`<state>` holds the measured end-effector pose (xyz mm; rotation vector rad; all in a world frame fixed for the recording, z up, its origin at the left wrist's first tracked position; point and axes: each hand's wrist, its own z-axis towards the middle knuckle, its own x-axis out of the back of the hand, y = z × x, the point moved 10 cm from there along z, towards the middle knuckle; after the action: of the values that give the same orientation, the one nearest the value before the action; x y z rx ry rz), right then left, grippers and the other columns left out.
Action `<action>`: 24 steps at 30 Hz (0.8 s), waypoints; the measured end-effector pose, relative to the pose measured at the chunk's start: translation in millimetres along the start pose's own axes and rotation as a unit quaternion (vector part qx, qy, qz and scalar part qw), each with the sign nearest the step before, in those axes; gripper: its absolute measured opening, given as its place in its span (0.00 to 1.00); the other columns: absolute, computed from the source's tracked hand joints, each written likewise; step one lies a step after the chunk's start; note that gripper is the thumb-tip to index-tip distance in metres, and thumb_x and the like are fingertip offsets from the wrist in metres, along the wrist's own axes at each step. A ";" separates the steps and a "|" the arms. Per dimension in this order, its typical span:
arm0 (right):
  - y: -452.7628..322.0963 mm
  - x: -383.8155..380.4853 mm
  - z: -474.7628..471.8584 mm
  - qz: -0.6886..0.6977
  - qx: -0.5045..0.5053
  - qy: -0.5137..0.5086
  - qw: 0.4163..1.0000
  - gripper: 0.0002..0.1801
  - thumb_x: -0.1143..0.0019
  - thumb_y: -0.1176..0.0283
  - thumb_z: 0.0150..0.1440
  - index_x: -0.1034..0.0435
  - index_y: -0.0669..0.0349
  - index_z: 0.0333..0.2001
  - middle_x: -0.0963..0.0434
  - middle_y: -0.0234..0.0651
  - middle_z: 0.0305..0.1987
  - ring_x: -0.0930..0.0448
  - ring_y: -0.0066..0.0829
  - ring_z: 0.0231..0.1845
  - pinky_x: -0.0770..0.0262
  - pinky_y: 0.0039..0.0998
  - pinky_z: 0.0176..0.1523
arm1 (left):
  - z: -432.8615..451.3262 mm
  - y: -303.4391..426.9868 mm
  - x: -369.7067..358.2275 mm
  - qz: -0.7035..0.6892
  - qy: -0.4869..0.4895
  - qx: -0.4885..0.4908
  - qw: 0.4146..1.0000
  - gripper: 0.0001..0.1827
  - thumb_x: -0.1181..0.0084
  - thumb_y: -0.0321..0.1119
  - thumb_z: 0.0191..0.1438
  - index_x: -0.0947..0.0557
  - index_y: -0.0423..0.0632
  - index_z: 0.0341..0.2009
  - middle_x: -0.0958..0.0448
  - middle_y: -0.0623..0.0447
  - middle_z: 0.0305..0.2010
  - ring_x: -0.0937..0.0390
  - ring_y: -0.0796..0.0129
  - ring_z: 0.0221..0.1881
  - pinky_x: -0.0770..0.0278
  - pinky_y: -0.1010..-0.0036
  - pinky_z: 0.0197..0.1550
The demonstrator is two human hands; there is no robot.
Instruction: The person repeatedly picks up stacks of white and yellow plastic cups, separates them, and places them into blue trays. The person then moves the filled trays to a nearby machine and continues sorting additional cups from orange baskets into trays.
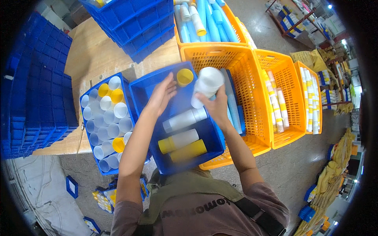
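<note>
My right hand (217,104) grips white tubes (210,81), blurred, above the right side of a blue plastic crate (171,101); how many it holds is hard to tell. Fingers apart and with nothing in it, my left hand (162,94) hovers over the same crate. Beyond its fingertips a yellow tube (185,78) stands on end in the crate. Nearer to me, a white tube (185,119), a white-and-yellow tube (178,141) and a yellow tube (188,151) lie on their sides there.
Left of it, another blue crate (127,79) is packed with upright white and yellow tubes. Stacked blue crates (141,26) stand on the wooden table (85,44), with more (38,88) at far left. Yellow perforated baskets (251,85) at right hold tubes and blue rolls (233,103).
</note>
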<state>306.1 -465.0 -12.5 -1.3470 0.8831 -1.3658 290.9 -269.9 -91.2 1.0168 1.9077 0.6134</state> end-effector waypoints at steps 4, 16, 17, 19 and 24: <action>-48.1 -70.4 -21.6 -0.201 0.238 -0.093 0.946 0.41 0.24 0.64 0.41 0.36 0.63 0.57 0.23 0.47 0.50 0.23 0.46 0.52 0.29 0.41 0.56 | -82.7 26.1 6.0 0.111 -0.122 -0.061 0.984 0.29 0.39 0.37 0.56 0.28 0.37 0.59 0.25 0.46 0.57 0.28 0.65 0.57 0.31 0.69 0.58; -18.5 -149.1 20.8 -0.275 0.272 -0.074 0.919 0.34 0.31 0.70 0.44 0.35 0.62 0.56 0.26 0.45 0.55 0.27 0.48 0.57 0.31 0.43 0.60 | -121.9 114.6 115.5 0.598 0.289 -0.286 0.690 0.11 0.42 0.26 0.48 0.20 0.40 0.38 0.19 0.35 0.35 0.21 0.38 0.40 0.25 0.55 0.44; -18.8 -137.3 21.6 -0.299 0.282 -0.041 0.911 0.33 0.31 0.70 0.45 0.35 0.61 0.55 0.26 0.45 0.54 0.27 0.48 0.57 0.31 0.43 0.60 | -119.1 116.4 121.1 0.601 0.291 -0.285 0.687 0.12 0.42 0.26 0.48 0.20 0.40 0.39 0.19 0.34 0.35 0.21 0.38 0.40 0.25 0.55 0.44; -12.9 -129.8 10.9 -0.316 0.296 -0.063 0.899 0.32 0.28 0.69 0.44 0.32 0.63 0.54 0.28 0.43 0.58 0.30 0.45 0.61 0.33 0.41 0.62 | -95.6 107.5 125.3 0.604 0.262 -0.252 0.709 0.12 0.42 0.25 0.48 0.21 0.39 0.39 0.20 0.34 0.36 0.22 0.37 0.42 0.25 0.54 0.45; 21.3 -148.2 -29.8 -0.330 0.284 -0.230 0.870 0.30 0.30 0.64 0.46 0.29 0.62 0.52 0.29 0.42 0.58 0.31 0.43 0.61 0.35 0.40 0.64 | -60.9 109.6 89.9 0.575 0.214 -0.321 0.721 0.10 0.41 0.23 0.48 0.20 0.43 0.38 0.22 0.36 0.36 0.23 0.40 0.41 0.26 0.56 0.44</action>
<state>265.0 -332.4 -75.9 -1.4445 -0.3399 -1.5301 257.1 -136.2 -22.0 1.5701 0.9577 2.1974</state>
